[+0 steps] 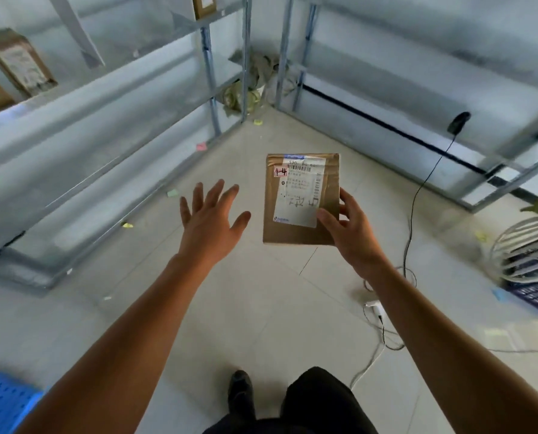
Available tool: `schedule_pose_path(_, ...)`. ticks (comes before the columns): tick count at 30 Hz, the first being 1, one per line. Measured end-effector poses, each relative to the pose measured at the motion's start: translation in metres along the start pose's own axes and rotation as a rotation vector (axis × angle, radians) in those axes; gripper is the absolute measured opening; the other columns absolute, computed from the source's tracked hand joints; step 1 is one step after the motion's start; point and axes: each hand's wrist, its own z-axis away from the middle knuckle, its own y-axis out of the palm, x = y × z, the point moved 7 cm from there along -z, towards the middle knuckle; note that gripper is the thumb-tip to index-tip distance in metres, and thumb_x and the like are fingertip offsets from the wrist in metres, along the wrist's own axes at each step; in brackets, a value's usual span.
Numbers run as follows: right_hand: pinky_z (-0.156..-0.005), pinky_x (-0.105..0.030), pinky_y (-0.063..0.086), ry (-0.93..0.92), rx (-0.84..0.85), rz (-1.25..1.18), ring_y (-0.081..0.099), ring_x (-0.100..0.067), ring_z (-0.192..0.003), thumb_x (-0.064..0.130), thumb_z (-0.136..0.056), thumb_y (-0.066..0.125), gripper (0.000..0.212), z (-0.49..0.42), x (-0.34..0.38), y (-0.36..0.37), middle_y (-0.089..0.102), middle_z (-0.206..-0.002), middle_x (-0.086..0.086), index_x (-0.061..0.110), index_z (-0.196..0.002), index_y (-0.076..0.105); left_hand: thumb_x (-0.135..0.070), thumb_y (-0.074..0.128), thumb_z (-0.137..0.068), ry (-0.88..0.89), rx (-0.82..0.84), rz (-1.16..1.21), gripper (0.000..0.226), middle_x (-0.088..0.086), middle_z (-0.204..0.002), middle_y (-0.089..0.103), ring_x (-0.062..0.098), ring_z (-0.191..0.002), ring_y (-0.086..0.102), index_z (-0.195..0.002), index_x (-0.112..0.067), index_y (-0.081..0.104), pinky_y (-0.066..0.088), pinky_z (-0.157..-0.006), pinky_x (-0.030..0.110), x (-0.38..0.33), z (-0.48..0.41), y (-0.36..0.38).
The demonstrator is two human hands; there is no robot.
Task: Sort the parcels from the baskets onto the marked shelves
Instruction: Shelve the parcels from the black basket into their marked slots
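My right hand (352,233) holds a flat brown cardboard parcel (299,233) in the air in front of me, above the pale tiled floor (261,308). My thumb lies across the lower right corner of its white shipping label (297,195), and my fingers (346,200) curl round the right edge. The label faces up at me, and a pink sticker (281,172) at its upper left corner is hand-marked "1-4".

My left hand (209,220) hangs just beside the parcel on its left, apart from it. Its back is towards me, the fingers are straight and spread wide, and it holds nothing.

A grey metal shelf unit (73,120) runs along my left. Two brown boxes (20,62) stand on one of its upper levels, and another box (203,4) sits higher up. A second shelf unit (418,89) runs along my right, with a black handheld device (458,122) at its edge and a dark cable (415,208) trailing from it down to the floor. Crumpled wrapping (252,86) lies in the corner between the two units.

A light blue plastic basket (1,399) shows at the lower left. A dark blue basket (534,292), blurred, stands at the right edge. Small coloured sticky notes (201,146) lie scattered on the floor.
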Motion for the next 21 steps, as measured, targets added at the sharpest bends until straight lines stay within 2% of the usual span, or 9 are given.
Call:
schedule_pose_path(3,-0.079,-0.026,0.064,-0.045,-0.045,0.012,0.069,0.007,-0.1,0.027,-0.1,0.067,0.064,-0.048,0.018,-0.023,0.064,-0.123,0.016,0.025,-0.157,0.039,-0.062,0.044,-0.098,0.072,-0.036,-0.017,0.065,-0.003,-0.17,0.021,0.034,-0.158,0.005,-0.156,-0.036,0.031,-0.001,-0.123,0.06,-0.029,-0.063,-0.008)
schedule_pose_path(5,-0.083,-0.031,0.064,-0.067,-0.075,0.012,0.07,0.001,-0.103,0.028,-0.1,0.068,0.064,-0.083,0.027,-0.04,0.064,-0.125,0.012,0.025,-0.158,0.039,-0.062,0.045,-0.098,0.114,-0.07,-0.031,0.064,-0.002,-0.169,0.022,0.034,-0.157,0.007,-0.155,-0.035,0.032,-0.001,-0.123,0.061,-0.049,-0.107,-0.012)
schedule_pose_path(7,-0.088,-0.037,0.063,-0.092,-0.093,0.009,0.07,-0.011,-0.109,0.029,-0.1,0.068,0.064,-0.121,0.032,-0.057,0.064,-0.132,0.0,0.026,-0.157,0.039,-0.062,0.045,-0.098,0.142,-0.103,-0.039,0.064,-0.002,-0.169,0.024,0.034,-0.157,0.009,-0.155,-0.035,0.033,0.001,-0.123,0.061,-0.068,-0.151,-0.014)
schedule_pose_path(9,-0.087,-0.033,0.063,-0.123,-0.102,0.022,0.069,-0.008,-0.106,0.03,-0.1,0.068,0.065,-0.162,0.037,-0.074,0.064,-0.135,-0.005,0.025,-0.158,0.039,-0.062,0.044,-0.098,0.154,-0.141,-0.045,0.064,-0.001,-0.168,0.026,0.035,-0.157,0.01,-0.155,-0.036,0.033,0.001,-0.123,0.062,-0.086,-0.195,-0.017)
schedule_pose_path(11,-0.082,-0.026,0.063,-0.144,-0.116,0.003,0.071,0.0,-0.099,0.029,-0.1,0.069,0.065,-0.205,0.043,-0.092,0.065,-0.132,-0.005,0.023,-0.157,0.04,-0.062,0.044,-0.098,0.155,-0.181,-0.055,0.063,-0.001,-0.167,0.028,0.036,-0.156,0.012,-0.154,-0.036,0.034,0.002,-0.123,0.061,-0.103,-0.235,-0.021)
schedule_pose_path(12,-0.081,-0.028,0.063,-0.148,-0.12,-0.017,0.072,0.0,-0.097,0.028,-0.099,0.069,0.064,-0.227,0.048,-0.101,0.066,-0.131,-0.004,0.023,-0.157,0.041,-0.062,0.044,-0.097,0.151,-0.198,-0.058,0.063,-0.001,-0.167,0.029,0.036,-0.156,0.013,-0.154,-0.035,0.035,0.003,-0.123,0.062,-0.112,-0.256,-0.023)
schedule_pose_path(14,-0.087,-0.039,0.064,-0.151,-0.112,-0.046,0.074,-0.009,-0.098,0.026,-0.099,0.071,0.064,-0.272,0.06,-0.118,0.067,-0.13,-0.003,0.022,-0.156,0.042,-0.062,0.042,-0.096,0.138,-0.221,-0.07,0.064,0.0,-0.166,0.031,0.037,-0.155,0.015,-0.153,-0.034,0.037,0.005,-0.123,0.062,-0.13,-0.295,-0.031)
schedule_pose_path(16,-0.092,-0.045,0.062,-0.173,-0.098,-0.045,0.074,-0.012,-0.1,0.025,-0.099,0.071,0.064,-0.317,0.077,-0.135,0.068,-0.131,-0.003,0.021,-0.156,0.042,-0.063,0.04,-0.095,0.136,-0.244,-0.095,0.066,0.0,-0.166,0.032,0.038,-0.155,0.017,-0.153,-0.032,0.038,0.007,-0.122,0.064,-0.149,-0.334,-0.04)
schedule_pose_path(21,-0.091,-0.038,0.063,-0.269,-0.04,-0.016,0.073,-0.011,-0.106,0.033,-0.097,0.072,0.064,-0.424,0.124,-0.164,0.067,-0.132,0.006,0.028,-0.154,0.043,-0.062,0.044,-0.098,0.116,-0.329,-0.14,0.064,0.002,-0.166,0.031,0.038,-0.154,0.018,-0.153,-0.031,0.038,0.01,-0.121,0.065,-0.178,-0.42,-0.071)
